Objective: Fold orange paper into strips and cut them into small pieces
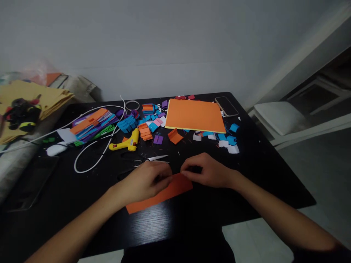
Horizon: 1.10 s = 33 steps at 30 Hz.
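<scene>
A long strip of orange paper (pixel 164 195) lies slanted on the black table near its front edge. Its upper edge is pinched between the curled fingers of my left hand (pixel 150 179), which covers part of the strip. At the strip's right end, my right hand (pixel 204 170) has its thumb and fingertips closed on the same edge. Just beyond my left hand rests a pair of scissors (pixel 157 158), its blades pointing right and its handles partly in shadow. Farther back is a yellow glue gun (pixel 128 142), lying on its side.
Orange sheets (pixel 194 115) lie at the back, with paper scraps (pixel 223 142) around them. Folded coloured strips (pixel 94 126) are piled at the left, near a white cable (pixel 76 160) looping over the table (pixel 263 182). A phone (pixel 227 106) sits at the back right corner.
</scene>
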Each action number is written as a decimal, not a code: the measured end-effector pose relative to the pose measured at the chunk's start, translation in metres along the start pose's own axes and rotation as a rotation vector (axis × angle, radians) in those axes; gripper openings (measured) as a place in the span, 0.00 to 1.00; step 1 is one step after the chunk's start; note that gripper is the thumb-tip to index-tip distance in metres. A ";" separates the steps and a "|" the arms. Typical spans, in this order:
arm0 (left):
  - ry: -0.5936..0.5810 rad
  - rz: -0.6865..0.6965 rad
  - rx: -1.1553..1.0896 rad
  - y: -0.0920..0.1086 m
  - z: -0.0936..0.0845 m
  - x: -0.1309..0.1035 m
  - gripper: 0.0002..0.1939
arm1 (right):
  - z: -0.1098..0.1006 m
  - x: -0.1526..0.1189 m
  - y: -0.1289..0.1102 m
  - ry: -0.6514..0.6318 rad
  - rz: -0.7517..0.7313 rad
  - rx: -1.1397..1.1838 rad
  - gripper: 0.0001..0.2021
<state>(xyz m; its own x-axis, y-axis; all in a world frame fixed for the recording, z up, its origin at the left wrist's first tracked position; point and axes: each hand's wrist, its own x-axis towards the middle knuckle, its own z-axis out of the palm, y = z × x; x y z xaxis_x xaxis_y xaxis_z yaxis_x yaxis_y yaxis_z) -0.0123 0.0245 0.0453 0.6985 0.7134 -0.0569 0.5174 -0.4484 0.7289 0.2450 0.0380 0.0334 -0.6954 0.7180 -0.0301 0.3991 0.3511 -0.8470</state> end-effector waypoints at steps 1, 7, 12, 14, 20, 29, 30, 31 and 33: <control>-0.005 0.023 -0.017 -0.002 0.002 0.002 0.09 | 0.001 -0.001 0.000 0.025 0.006 0.002 0.07; 0.042 -0.063 -0.185 -0.018 -0.001 -0.008 0.11 | -0.009 -0.013 0.011 0.170 0.100 0.016 0.05; 0.246 -0.256 -0.444 -0.021 0.005 -0.005 0.17 | 0.004 -0.008 0.013 0.254 0.180 0.306 0.14; 0.290 -0.282 -0.559 -0.021 0.008 -0.002 0.18 | 0.016 -0.001 0.013 0.271 0.222 0.418 0.18; 0.219 -0.262 -0.884 -0.028 0.016 -0.003 0.24 | 0.033 0.013 0.019 0.360 0.306 0.674 0.23; 0.240 -0.122 -0.790 -0.032 0.029 -0.003 0.26 | 0.038 0.015 0.007 0.255 0.273 0.699 0.17; 0.243 -0.116 -0.793 -0.032 0.029 -0.003 0.24 | 0.038 0.015 0.006 0.280 0.268 0.669 0.16; 0.252 -0.108 -0.803 -0.033 0.030 -0.003 0.22 | 0.038 0.015 0.005 0.307 0.266 0.642 0.15; 0.285 -0.097 -0.812 -0.033 0.030 -0.003 0.19 | 0.038 0.013 0.004 0.338 0.269 0.627 0.14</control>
<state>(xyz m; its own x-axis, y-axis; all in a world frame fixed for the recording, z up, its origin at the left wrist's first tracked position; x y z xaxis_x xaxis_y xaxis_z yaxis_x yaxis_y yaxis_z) -0.0167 0.0214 0.0013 0.4627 0.8851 -0.0504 -0.0206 0.0675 0.9975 0.2152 0.0261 0.0092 -0.3612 0.9109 -0.1996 0.0443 -0.1971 -0.9794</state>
